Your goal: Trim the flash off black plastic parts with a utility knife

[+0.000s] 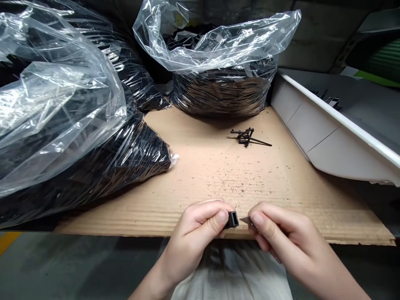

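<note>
- Left hand [203, 227] pinching a small black plastic part [233, 219] between thumb and bent fingers; hollow end faces right.
- Right hand [278, 229] pinching a pointed blade [245, 220], thumb on top; any handle hidden in the grip.
- Blade tip just beside the part, small gap, not touching.
- Hands and part at the middle of the near edge of the cardboard-topped worktop [193, 137], close to the light cloth [234, 275] over the lap.
- Part's end juts past the fingertips, probably so the blade can reach it away from skin; short grip on the blade likely gives control.
- Dark crumbs [242, 179] scattered just beyond the hands, toward the far edge.
- Black sprue pieces [246, 136] farther back, right of middle, probably there to keep the hand area free.
- Left bag [62, 104], clear plastic over black parts, covers the left edge and far left corner; crowds leftward movement.
- Far bag [223, 62], also clear plastic, mouth open, sits along the far edge.
- White bin [300, 110] along the right edge, a few black pieces [333, 102] inside; seems placed within right-hand reach.
- Most room: forward, between left bag and bin wall; near edge drops off right below the hands.
</note>
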Tool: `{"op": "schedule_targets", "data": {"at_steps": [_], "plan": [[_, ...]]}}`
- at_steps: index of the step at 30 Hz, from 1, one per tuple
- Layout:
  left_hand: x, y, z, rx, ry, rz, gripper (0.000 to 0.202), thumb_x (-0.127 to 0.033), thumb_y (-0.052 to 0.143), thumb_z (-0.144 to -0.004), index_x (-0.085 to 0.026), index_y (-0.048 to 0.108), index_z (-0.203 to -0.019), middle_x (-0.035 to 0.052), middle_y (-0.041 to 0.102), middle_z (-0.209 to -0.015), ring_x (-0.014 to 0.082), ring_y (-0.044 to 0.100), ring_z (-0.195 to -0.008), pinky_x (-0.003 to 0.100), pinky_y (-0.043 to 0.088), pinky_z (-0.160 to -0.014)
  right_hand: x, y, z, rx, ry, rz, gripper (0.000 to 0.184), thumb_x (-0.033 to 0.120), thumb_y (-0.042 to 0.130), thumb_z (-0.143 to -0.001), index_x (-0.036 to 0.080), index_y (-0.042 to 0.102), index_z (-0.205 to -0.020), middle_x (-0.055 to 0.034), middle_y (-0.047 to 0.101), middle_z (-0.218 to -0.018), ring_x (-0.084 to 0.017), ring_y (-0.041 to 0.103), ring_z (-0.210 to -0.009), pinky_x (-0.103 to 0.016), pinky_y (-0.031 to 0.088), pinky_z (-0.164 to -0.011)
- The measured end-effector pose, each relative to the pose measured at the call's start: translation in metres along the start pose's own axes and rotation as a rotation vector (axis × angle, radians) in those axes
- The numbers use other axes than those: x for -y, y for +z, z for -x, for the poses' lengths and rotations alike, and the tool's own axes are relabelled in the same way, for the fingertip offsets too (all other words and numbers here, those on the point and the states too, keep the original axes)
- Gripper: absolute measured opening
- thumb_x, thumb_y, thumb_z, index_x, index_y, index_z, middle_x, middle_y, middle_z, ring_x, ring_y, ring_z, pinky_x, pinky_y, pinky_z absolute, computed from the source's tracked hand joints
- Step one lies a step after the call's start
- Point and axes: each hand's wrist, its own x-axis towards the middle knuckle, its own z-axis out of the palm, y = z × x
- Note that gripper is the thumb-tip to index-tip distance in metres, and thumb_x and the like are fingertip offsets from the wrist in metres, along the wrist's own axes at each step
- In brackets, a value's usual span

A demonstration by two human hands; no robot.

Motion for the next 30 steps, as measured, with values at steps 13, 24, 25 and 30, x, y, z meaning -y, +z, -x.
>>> {"op": "schedule_targets", "data": {"at_steps": [13, 24, 25, 30], "plan": [[0.001, -0.003, -0.003, 0.067, 0.034, 0.064, 0.029, -0.027, 0.046, -0.087, -0.016, 0.059, -0.064, -0.0024, 0.044, -0.060, 0.0097, 0.040, -0.059, 0.021, 0.032, -0.058, -0.005, 0.002, -0.006, 0.082, 0.090, -0.059, 0.038, 0.032, 0.032, -0.090, 0.020, 0.030, -0.054, 0.0045, 0.036, -0.052, -0.009, 0.036, -0.050, -0.022, 0.029, -0.049], [-0.001, -0.002, -0.004, -0.008, -0.041, 0.069, 0.031, -0.034, 0.048, -0.084, -0.014, 0.054, -0.060, -0.0026, 0.042, -0.056, 0.0084, 0.033, -0.048, 0.020, 0.027, -0.046, -0.002, 0.012, 0.003, 0.155, 0.002, -0.113, 0.031, 0.021, 0.039, -0.088, 0.019, 0.034, -0.057, 0.0055, 0.037, -0.052, -0.007, 0.038, -0.049, -0.019, 0.029, -0.048], [-0.001, -0.003, -0.005, -0.019, -0.041, 0.057, 0.031, -0.034, 0.048, -0.083, -0.014, 0.054, -0.060, -0.0022, 0.043, -0.056, 0.0087, 0.035, -0.050, 0.020, 0.029, -0.047, -0.002, 0.012, 0.004, 0.126, 0.040, -0.146, 0.030, 0.025, 0.040, -0.088, 0.019, 0.038, -0.058, 0.0054, 0.037, -0.053, -0.007, 0.038, -0.048, -0.019, 0.029, -0.047], [0.003, 0.000, -0.001, 0.008, -0.038, 0.043, 0.030, -0.038, 0.048, -0.084, -0.015, 0.060, -0.068, 0.0021, 0.054, -0.070, 0.0130, 0.048, -0.064, 0.021, 0.037, -0.055, 0.000, 0.012, -0.010, -0.018, 0.201, -0.311, 0.028, 0.039, 0.055, -0.078, 0.019, 0.042, -0.064, 0.0048, 0.040, -0.059, -0.009, 0.039, -0.055, -0.019, 0.032, -0.049]]}}
